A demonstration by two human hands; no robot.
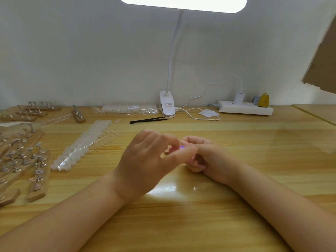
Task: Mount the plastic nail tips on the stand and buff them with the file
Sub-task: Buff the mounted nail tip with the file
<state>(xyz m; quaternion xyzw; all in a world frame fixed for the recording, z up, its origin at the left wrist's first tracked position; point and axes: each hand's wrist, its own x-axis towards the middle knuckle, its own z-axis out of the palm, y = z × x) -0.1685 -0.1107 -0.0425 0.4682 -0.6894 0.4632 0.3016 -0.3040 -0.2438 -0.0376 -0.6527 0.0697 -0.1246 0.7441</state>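
From the head camera, my two bare hands meet over the middle of the yellow wooden desk (236, 148). My left hand (145, 160) is raised with its back toward me, fingers curled, thumb and forefinger closed in a pinching grip on something small and pale at their tips; it is too blurred for me to say what it is. My right hand (205, 157) rests low on the desk just beside it, fingers curled inward, its grip closed against the same small spot, where a tiny violet glint shows. Whether the right fingers actually clamp the piece or only touch it, I cannot tell.

The translucent white plastic nail tips, still joined in long strips (81, 144), lie on the desk to the left of my hands, well apart from them. Farther left sit the light wooden bar stands with rows of small metal holders (23, 157), several of them crowded together, and more of the same near the wall.

Along the wall lies a clear bag of white nail tips (130, 108), beside it the white clip-on desk lamp (167, 104), lit overhead. A pair of black tweezers (148, 120) lies in front of the bag. To the right is a white power strip (245, 108) with a plugged-in white cable.
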